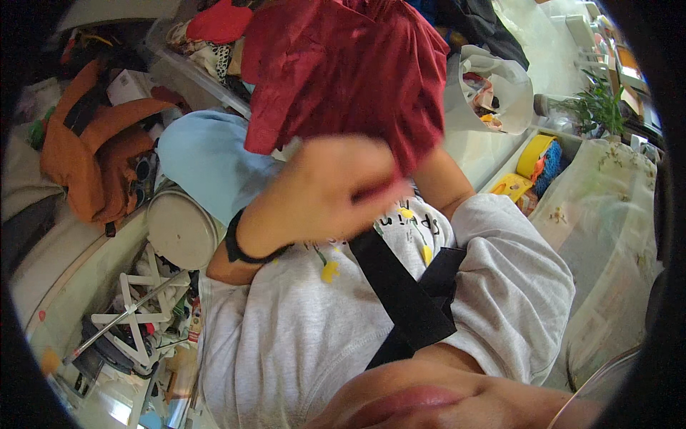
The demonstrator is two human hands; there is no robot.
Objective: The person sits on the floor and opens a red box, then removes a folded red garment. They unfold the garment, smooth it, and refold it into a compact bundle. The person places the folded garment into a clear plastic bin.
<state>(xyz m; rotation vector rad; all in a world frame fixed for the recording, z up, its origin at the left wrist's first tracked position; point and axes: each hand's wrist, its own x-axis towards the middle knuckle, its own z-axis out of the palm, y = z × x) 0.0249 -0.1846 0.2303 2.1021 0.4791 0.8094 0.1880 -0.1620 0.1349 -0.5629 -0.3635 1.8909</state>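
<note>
A dark red cloth garment (pixel 348 80) hangs in creased folds before me, over the upper middle of the view. My left hand (pixel 332 187), blurred and with a black band at the wrist, is in front of its lower edge; its fingers are curled, with a bit of red cloth showing between them. On the right, my right forearm (pixel 442 177) reaches up behind the garment, which hides the hand. Light blue cloth (pixel 209 155) lies left of the garment, beside a round, pale lid or stool top (pixel 181 228).
A clear plastic bin (pixel 220 91) of clothes stands behind at left, near an orange-brown bag or cloth (pixel 96 161). To the right are a white bag (pixel 496 91) with cloth inside, a yellow roll (pixel 536 155) in a tray, and a plant (pixel 600 102). A white folding frame (pixel 136 316) sits lower left.
</note>
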